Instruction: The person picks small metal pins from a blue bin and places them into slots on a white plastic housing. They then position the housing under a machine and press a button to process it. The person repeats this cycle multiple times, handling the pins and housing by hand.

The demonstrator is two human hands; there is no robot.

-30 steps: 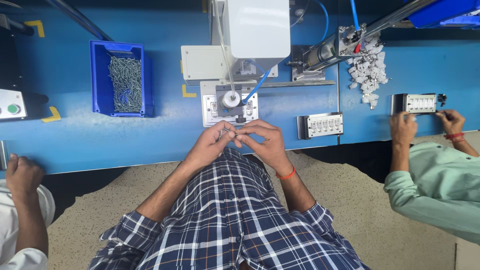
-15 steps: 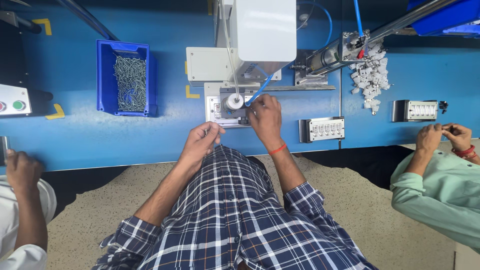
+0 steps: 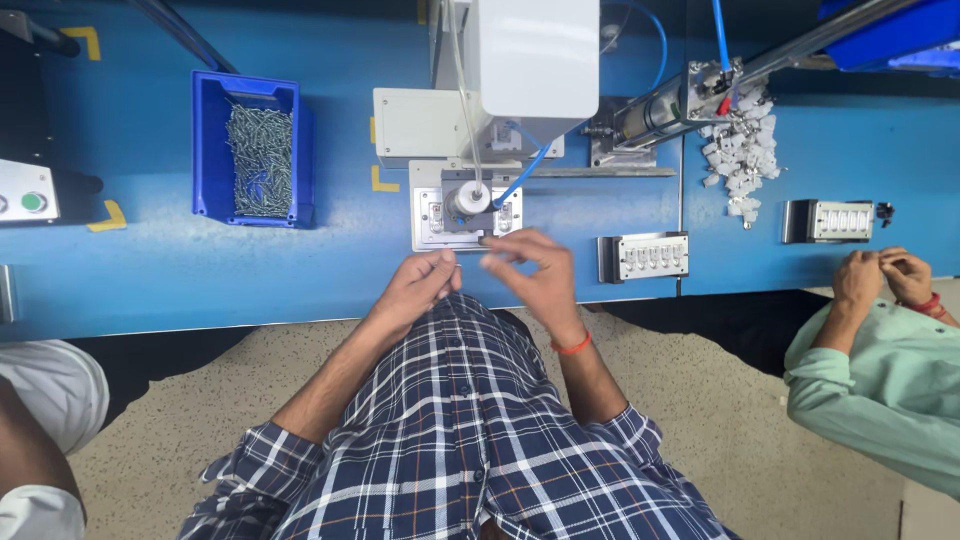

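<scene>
White fixture plate [image 3: 430, 222]: both hands have pulled back from it.
Right hand [image 3: 535, 275] fingertips pinch together; left hand [image 3: 420, 285] curled shut, contents hidden.

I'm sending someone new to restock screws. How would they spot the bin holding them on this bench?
Start at the white machine in the middle of the blue bench. Look along the bench on the left hand's side, past a bare stretch, to the blue bin. It is the only open box there, filled with grey screws, unlike the flat grey fixtures near the right hand.
</scene>
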